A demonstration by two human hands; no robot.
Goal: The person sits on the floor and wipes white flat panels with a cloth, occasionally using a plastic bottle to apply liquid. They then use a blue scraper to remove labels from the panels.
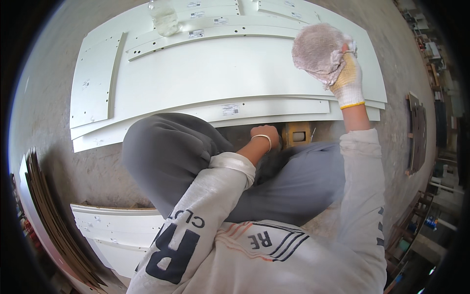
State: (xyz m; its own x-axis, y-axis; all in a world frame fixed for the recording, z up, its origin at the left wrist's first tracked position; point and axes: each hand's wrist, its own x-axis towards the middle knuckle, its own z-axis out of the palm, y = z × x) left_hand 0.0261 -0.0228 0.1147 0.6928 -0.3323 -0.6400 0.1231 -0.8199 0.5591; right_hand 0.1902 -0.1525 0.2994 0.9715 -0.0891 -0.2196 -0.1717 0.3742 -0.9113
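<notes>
My right hand (348,81), in a white work glove with yellowish patches and a yellow cuff, grips a bunched pinkish-grey cloth (317,51). The cloth is above the right end of a large white panel (196,71). My left hand (265,134) is bare, with a pale bangle at the wrist. It is low between my knees, close to the panel's near edge, with its fingers curled; whatever it may hold is hidden. A clear plastic bottle (165,20) lies on the white boards at the far side.
Narrow white boards with drilled holes and labels lie on the panel, one (100,78) at its left end. A yellow block-like part (296,133) is under the near edge. More white boards (115,228) lie lower left, beside stacked brown sheets (54,220). Dark boards (416,132) stand at right.
</notes>
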